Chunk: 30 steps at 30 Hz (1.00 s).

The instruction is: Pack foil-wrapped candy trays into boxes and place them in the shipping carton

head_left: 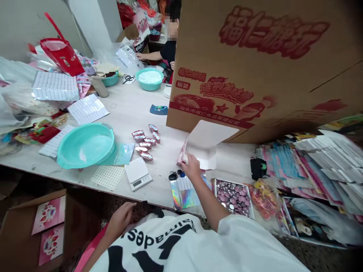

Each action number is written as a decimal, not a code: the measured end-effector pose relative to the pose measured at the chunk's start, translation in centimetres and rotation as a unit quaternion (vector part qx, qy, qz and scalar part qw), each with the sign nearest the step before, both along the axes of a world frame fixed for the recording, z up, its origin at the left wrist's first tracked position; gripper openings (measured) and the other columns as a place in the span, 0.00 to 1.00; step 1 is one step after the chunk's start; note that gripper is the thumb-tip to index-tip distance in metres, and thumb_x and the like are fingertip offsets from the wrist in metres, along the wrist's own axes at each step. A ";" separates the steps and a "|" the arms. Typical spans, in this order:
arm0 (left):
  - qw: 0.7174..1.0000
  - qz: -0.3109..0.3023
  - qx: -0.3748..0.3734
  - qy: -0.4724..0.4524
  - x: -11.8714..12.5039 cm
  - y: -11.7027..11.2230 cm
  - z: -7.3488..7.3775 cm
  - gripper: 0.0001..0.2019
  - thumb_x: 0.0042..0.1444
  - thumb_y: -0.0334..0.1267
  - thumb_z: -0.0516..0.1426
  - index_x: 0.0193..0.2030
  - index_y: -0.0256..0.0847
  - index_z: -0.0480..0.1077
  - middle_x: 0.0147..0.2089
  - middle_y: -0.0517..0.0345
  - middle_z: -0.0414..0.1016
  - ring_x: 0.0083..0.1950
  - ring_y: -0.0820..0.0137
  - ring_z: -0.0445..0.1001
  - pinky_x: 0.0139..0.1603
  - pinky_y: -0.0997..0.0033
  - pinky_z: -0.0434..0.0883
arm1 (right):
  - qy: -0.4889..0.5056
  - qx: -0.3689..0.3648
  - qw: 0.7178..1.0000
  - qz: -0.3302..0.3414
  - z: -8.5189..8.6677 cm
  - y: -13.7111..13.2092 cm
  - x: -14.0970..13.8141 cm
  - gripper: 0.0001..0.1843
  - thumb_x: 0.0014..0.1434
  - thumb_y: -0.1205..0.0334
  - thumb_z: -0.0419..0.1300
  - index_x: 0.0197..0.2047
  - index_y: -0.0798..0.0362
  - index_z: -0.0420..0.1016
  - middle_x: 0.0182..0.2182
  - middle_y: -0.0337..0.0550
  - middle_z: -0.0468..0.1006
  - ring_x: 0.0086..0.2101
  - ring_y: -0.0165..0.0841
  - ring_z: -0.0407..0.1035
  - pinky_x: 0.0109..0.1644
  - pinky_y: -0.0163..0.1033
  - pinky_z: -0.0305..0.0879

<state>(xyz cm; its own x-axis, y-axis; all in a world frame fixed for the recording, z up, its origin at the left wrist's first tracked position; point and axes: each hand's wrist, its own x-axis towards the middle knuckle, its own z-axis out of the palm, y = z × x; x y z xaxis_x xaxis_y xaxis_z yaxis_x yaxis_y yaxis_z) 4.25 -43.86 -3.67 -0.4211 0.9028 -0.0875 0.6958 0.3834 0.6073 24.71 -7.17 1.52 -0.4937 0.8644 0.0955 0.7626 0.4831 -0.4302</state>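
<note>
A white cardboard box [202, 151] with pink outer sides stands on the table, its lid raised against a large carton. My right hand [192, 166] is closed on the near left corner of this box. My left hand [123, 215] hangs below the table's front edge, near my lap. Its fingers are loosely stretched and hold nothing I can see. Several small stacks of red-and-white oval packets [144, 143] lie left of the box. Closer to me are a white digital scale [138, 174] and a shiny holographic sheet [184, 192].
The tall brown carton [227, 87] blocks the back right. An empty turquoise basin [86, 145] sits at left, while a tray of small round metal pieces [234, 196] is at right. Across the table, a person reaches toward packages beside a bowl of white beads [149, 78]. Below left is an open carton [17, 226].
</note>
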 end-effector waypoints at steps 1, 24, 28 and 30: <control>0.999 -0.010 0.030 -0.015 -2.0 1.4 0.2 0.16 0.63 0.40 0.48 0.47 0.53 0.76 0.47 0.57 0.81 0.48 0.63 0.81 0.52 0.63 0.78 | 0.034 0.049 0.998 -0.033 0.5 -1.1 -0.6 0.30 0.62 0.56 0.60 0.65 0.55 0.65 0.59 0.57 0.71 0.59 0.45 0.65 0.61 0.50 0.61; 0.995 -0.067 -0.004 -0.067 -14.7 25.0 -1.2 0.37 0.46 0.33 0.60 0.66 0.36 0.58 0.61 0.39 0.64 0.65 0.53 0.66 0.68 0.49 0.63 | 0.085 -0.294 0.949 0.076 -6.4 -3.3 -19.5 0.17 0.55 0.69 0.63 0.49 0.51 0.74 0.47 0.46 0.78 0.47 0.38 0.73 0.53 0.41 0.69; 0.990 -0.132 -0.023 0.041 -14.5 26.0 0.0 0.39 0.46 0.34 0.62 0.67 0.37 0.58 0.62 0.38 0.63 0.66 0.49 0.63 0.67 0.48 0.63 | 0.142 -0.376 0.916 0.003 -7.0 -3.1 -19.8 0.24 0.51 0.68 0.64 0.51 0.50 0.67 0.37 0.36 0.76 0.33 0.31 0.72 0.40 0.37 0.71; 0.982 -0.152 -0.066 0.087 -14.1 26.9 0.7 0.41 0.46 0.36 0.64 0.68 0.39 0.58 0.60 0.38 0.65 0.63 0.47 0.65 0.63 0.48 0.65 | 0.149 -0.378 0.914 0.009 -6.3 -2.3 -19.2 0.30 0.48 0.73 0.62 0.55 0.50 0.64 0.39 0.36 0.74 0.32 0.30 0.71 0.39 0.36 0.71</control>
